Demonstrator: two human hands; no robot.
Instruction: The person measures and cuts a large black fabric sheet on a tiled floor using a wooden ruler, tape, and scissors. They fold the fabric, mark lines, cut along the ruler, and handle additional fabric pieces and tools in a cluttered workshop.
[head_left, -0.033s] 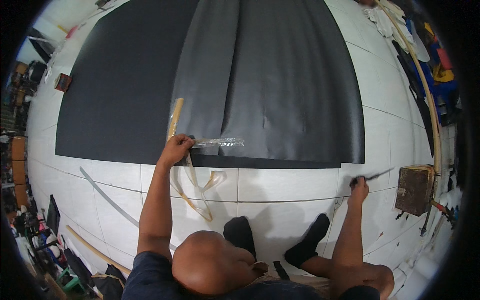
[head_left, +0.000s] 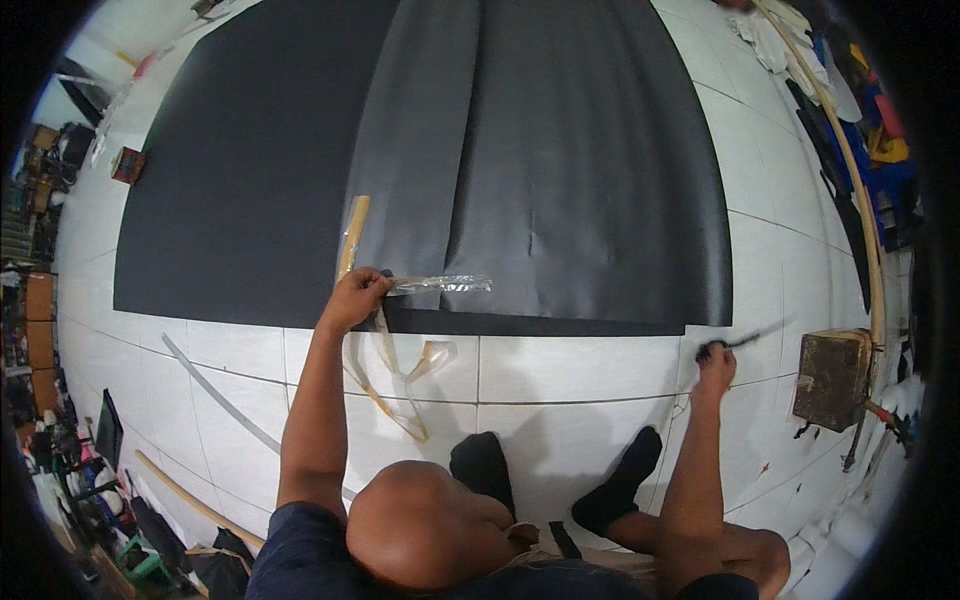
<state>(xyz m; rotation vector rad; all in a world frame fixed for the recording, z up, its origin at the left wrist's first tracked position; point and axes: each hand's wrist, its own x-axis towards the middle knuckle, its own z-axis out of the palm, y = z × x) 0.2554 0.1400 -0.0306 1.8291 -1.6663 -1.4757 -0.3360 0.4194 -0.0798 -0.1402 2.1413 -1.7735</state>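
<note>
Where our left hand rests: toward nine o'clock from centre, our left hand (head_left: 358, 299) has its fingers bunched closed on a clear strip (head_left: 450, 284), which runs from the fingertips toward three o'clock; we seem to be steadying it against sliding.
Yellow-brown strip: this piece (head_left: 353, 235), partly under clear film, points from our fingers toward twelve o'clock; the two strips meet at the grip, so one hold probably controls both.
Loose loops: the slack loops (head_left: 430, 355) hang past the sheet's lower edge toward six o'clock, onto the tile.
Right hand: near four o'clock, our right hand (head_left: 716, 370) closes on a dark slim tool (head_left: 718, 350); blur hides its kind. Its thin end points toward two o'clock, off the sheet, perhaps sparing the surface.
Dark sheets: a glossy dark sheet (head_left: 590, 180) spreads from twelve to two o'clock, over a matte black sheet (head_left: 230, 200) reaching ten; black also borders part of the glossy lower edge.
Room: white tile floor (head_left: 560, 365) separates that edge from our socked feet, giving the right hand space; a brown box (head_left: 832, 380) limits swings beyond it, toward three o'clock.
</note>
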